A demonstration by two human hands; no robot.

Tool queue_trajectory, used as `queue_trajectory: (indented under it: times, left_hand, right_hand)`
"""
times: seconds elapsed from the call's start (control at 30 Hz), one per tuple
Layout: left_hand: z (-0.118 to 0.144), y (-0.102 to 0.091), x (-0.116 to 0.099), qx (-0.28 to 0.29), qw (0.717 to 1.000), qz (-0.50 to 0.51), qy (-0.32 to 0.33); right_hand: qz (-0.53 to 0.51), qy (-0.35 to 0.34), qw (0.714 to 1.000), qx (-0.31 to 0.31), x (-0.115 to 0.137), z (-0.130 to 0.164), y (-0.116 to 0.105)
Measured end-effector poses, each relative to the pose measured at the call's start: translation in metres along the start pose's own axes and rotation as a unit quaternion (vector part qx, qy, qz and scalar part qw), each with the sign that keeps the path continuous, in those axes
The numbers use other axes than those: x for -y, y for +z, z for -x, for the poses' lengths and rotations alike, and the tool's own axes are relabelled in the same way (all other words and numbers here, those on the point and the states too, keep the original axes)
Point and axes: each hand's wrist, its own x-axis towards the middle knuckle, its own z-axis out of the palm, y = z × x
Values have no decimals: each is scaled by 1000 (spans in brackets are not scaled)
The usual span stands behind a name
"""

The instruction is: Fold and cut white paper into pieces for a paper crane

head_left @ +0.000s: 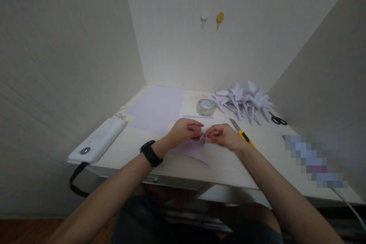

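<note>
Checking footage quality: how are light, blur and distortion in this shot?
Head view: dim overall, brightest on the back wall and far table; wide-angle bending at the edges; a pixelated patch at right; the paper between left hand and right hand looks soft.

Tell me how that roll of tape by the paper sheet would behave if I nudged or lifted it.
The roll of tape lies flat on the table, so a nudge would probably slide it rather than roll it. It looks small and clear, likely light and rigid enough to lift without bending. Set on edge, it could roll toward the folded paper shapes.
</note>
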Motion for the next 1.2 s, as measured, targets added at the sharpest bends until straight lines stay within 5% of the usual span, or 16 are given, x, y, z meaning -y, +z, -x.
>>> queue_trajectory:
  times: [0.47, 0.67, 0.8, 0.93, 1.2]
  left_hand:
    - [0, 0, 0, -16, 1000, -13, -1]
    - [-5, -4, 9, -27, 992, -108, 64]
    - [-6, -5, 12, -52, 987, -135, 76]
    - [-7, -5, 11, -71, 985, -134, 78]
    - [-6, -5, 9, -59, 993, -53, 88]
  right_hand:
    - [34, -4, 996, -85, 3, -2, 9]
    - [-35, -30, 992, -121, -1, -4, 18]
    - [42, -65, 987, -140, -5, -7, 20]
    - [93, -86, 977, -170, -6, -9, 21]
    - [13, -89, 980, -176, -2, -7, 24]
